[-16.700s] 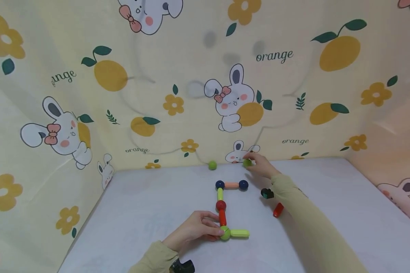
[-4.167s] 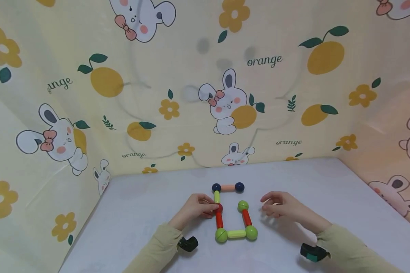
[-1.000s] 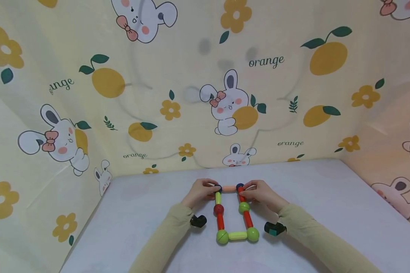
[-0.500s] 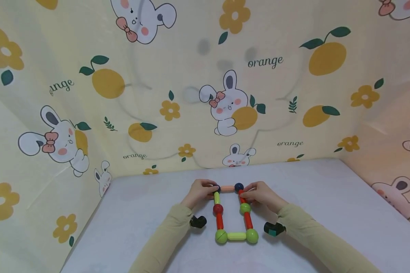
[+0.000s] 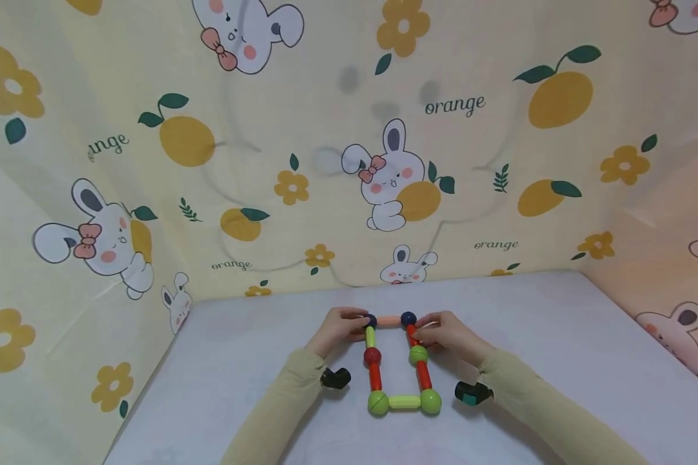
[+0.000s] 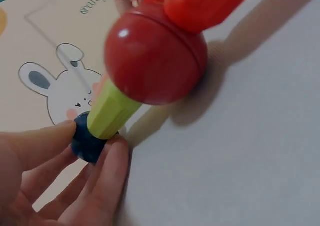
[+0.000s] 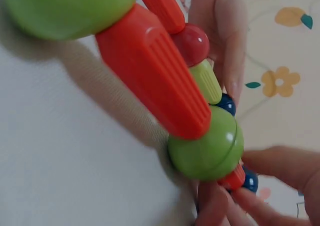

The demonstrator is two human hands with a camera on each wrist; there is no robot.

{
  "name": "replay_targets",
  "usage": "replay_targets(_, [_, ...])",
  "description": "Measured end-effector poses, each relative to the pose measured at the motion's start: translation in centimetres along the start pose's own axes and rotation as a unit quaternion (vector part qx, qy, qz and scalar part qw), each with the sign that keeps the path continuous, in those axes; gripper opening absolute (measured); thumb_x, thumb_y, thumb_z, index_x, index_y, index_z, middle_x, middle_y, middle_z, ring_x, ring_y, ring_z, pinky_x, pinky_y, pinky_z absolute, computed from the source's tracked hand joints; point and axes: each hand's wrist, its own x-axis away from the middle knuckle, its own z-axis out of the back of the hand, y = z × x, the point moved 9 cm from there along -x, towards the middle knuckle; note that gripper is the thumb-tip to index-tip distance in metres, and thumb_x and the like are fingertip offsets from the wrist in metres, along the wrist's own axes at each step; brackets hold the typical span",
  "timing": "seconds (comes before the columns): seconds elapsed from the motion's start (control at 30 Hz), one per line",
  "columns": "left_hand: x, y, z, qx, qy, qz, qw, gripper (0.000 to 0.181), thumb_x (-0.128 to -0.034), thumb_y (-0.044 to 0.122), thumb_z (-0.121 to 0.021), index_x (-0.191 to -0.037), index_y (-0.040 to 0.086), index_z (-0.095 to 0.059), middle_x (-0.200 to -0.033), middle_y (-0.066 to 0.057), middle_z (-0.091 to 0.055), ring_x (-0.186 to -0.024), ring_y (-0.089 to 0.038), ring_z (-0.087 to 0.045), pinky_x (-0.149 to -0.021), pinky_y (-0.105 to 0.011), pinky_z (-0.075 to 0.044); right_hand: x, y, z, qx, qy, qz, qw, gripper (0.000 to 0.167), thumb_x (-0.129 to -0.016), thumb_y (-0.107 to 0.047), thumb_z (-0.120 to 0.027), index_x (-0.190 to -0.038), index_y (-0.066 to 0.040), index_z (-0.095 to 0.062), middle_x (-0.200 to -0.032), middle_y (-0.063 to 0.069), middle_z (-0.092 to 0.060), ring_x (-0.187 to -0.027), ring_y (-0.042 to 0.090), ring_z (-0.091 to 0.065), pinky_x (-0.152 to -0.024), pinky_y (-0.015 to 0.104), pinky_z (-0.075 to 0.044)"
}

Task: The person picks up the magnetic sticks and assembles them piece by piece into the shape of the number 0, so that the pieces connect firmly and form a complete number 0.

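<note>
A four-sided loop of ball-and-stick toy pieces lies on the table. My left hand [image 5: 338, 329] pinches the dark blue ball [image 6: 86, 147] at its far left corner between thumb and fingers. From there a yellow-green stick [image 6: 112, 110], a red ball [image 5: 372, 356] and a red stick [image 5: 375, 378] run nearer. My right hand [image 5: 450, 334] grips the short red stick [image 7: 234, 177] between the far right blue ball [image 5: 408, 318] and a green ball [image 7: 207, 143]; its fingers partly cover that stick. A peach stick [image 5: 389, 321] joins both blue balls.
The loop's near side is a yellow-green stick [image 5: 404, 402] between two larger green balls [image 5: 378, 403]. The white table [image 5: 256, 361] ends at a printed cloth backdrop [image 5: 302, 219] behind and at both sides. Black wrist cameras [image 5: 473, 392] sit on both sleeves.
Since the earliest frame, the loop's right side has appeared. Four seconds ago my left hand was at the red ball and my right hand held nothing. Over the last second, both hands barely move.
</note>
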Motion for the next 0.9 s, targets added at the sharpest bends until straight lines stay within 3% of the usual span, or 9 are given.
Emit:
replay_targets(0.2, [1.4,-1.0,0.0,0.093,-0.047,0.009,0.9945,0.046,-0.0915,0.016,-0.066,-0.133,0.002,-0.053,-0.117,-0.014,-0.062,-0.095,-0.024,-0.067,-0.082,-0.035,-0.055,1.1,0.9,-0.1,-0.011,-0.079,0.019,0.9967,0.052,-0.089,-0.027,-0.069,-0.13,-0.001,-0.052,-0.11,0.008,-0.065,-0.091,0.022,-0.063,-0.082,0.034,-0.053])
replay_targets(0.4, [4.1,-1.0,-0.9,0.07,-0.086,0.009,0.9938,0.053,-0.0891,0.016,-0.069,-0.138,0.008,-0.051,-0.117,-0.011,-0.064,-0.098,-0.024,-0.066,-0.084,-0.036,-0.054,2.5,1.4,0.3,-0.021,-0.115,0.027,0.9928,0.056,-0.087,-0.029,-0.071,-0.132,-0.002,-0.051,-0.114,0.009,-0.064,-0.093,0.024,-0.062,-0.08,0.034,-0.052])
replay_targets(0.63, [5.6,-0.6,-1.4,0.019,-0.059,-0.007,0.998,0.056,-0.0813,0.009,-0.076,-0.133,0.006,-0.055,-0.113,-0.011,-0.066,-0.096,-0.023,-0.067,-0.08,-0.034,-0.056,2.9,0.3,0.0,0.0,-0.091,0.059,0.9941,0.049,-0.086,-0.022,-0.072,-0.127,0.0,-0.055,-0.105,0.009,-0.064,-0.087,0.023,-0.062,-0.076,0.034,-0.054])
replay_targets(0.9, [4.9,-0.4,-0.7,-0.011,-0.021,-0.019,0.9995,0.05,-0.0818,0.01,-0.076,-0.128,0.008,-0.059,-0.107,-0.008,-0.068,-0.095,-0.021,-0.066,-0.084,-0.034,-0.054,1.5,-0.1,0.2,0.034,-0.036,0.054,0.9973,0.041,-0.084,-0.018,-0.074,-0.12,-0.004,-0.06,-0.102,0.006,-0.063,-0.085,0.02,-0.06,-0.073,0.033,-0.054])
